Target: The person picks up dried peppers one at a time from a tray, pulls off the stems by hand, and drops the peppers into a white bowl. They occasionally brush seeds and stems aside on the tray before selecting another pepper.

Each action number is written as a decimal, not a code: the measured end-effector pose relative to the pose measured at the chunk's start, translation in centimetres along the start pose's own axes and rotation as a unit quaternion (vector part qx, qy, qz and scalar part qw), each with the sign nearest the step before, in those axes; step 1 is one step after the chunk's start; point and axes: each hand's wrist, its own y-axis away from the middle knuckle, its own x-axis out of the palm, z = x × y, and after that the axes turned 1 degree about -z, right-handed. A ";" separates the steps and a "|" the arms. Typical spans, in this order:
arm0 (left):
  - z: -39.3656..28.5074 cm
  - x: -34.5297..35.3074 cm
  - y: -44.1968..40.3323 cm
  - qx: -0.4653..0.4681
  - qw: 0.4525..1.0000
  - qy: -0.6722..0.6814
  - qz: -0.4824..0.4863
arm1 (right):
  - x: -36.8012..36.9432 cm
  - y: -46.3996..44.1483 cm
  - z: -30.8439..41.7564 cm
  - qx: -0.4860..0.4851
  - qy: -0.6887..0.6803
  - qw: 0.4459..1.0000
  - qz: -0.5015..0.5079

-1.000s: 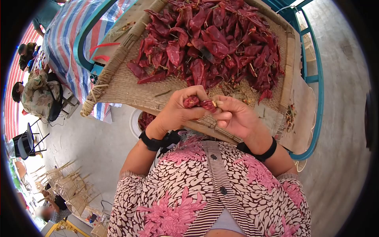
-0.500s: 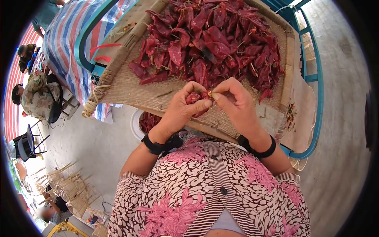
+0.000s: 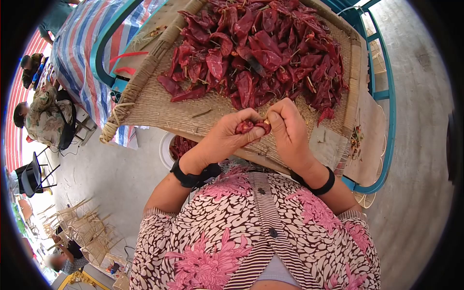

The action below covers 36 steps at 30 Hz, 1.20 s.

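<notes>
While the bare left hand [image 3: 229, 133] is closed around a dark red, wrinkled dried pepper [image 3: 245, 127] (one or more, I cannot tell), the bare right hand [image 3: 288, 133] pinches its pale end between thumb and forefinger. Both hands are above the near part of a tan woven tray [image 3: 166, 113]. Beyond them, on this tray, lies a large heap of shiny red peppers [image 3: 241, 53]. Lower, a round white basin [image 3: 163, 153] contains other red peppers [image 3: 181, 146].

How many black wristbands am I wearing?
2. One band is around the wrist of your left hand, the other band around that of your right hand. Part of each is out of sight.
</notes>
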 end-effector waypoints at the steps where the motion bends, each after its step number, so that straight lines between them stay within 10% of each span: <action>1: 0.2 0.0 -0.1 0.017 1.000 -0.004 -0.002 | 0.0 0.0 -0.1 0.033 -0.042 0.999 0.011; 5: 0.5 -0.5 -0.7 0.071 0.993 -0.090 0.009 | -0.9 -0.1 0.9 0.359 -0.410 0.835 0.078; 14: 0.5 -1.8 -1.4 0.246 0.938 -0.226 0.097 | -1.4 0.2 -1.2 0.500 -0.592 0.613 0.154; 17: 0.2 -2.1 -1.1 0.257 0.919 -0.278 0.109 | -1.2 0.5 -1.7 0.486 -0.597 0.614 0.175; 19: -0.4 -1.9 -0.5 0.163 0.955 -0.235 0.082 | -0.2 0.6 -1.7 0.174 -0.235 0.951 0.101; 20: -0.7 -1.8 -0.2 0.116 0.968 -0.213 0.067 | 0.3 0.4 -1.6 -0.015 -0.014 0.999 0.048; 23: -1.3 -1.0 0.2 0.089 0.973 -0.214 -0.006 | 0.7 -0.3 0.4 0.344 -0.422 0.838 0.031; 26: -1.0 -1.0 1.6 0.091 0.982 -0.159 0.051 | -0.1 -0.9 -4.6 0.435 -0.675 0.596 -0.013; 31: -0.2 -2.4 7.5 0.064 0.988 -0.042 -0.132 | -3.2 -1.6 -5.2 0.383 -0.205 0.901 -0.007; 36: 1.9 -6.7 14.8 -0.011 0.941 -0.110 -0.318 | -3.9 0.6 -8.7 0.133 0.295 0.945 0.038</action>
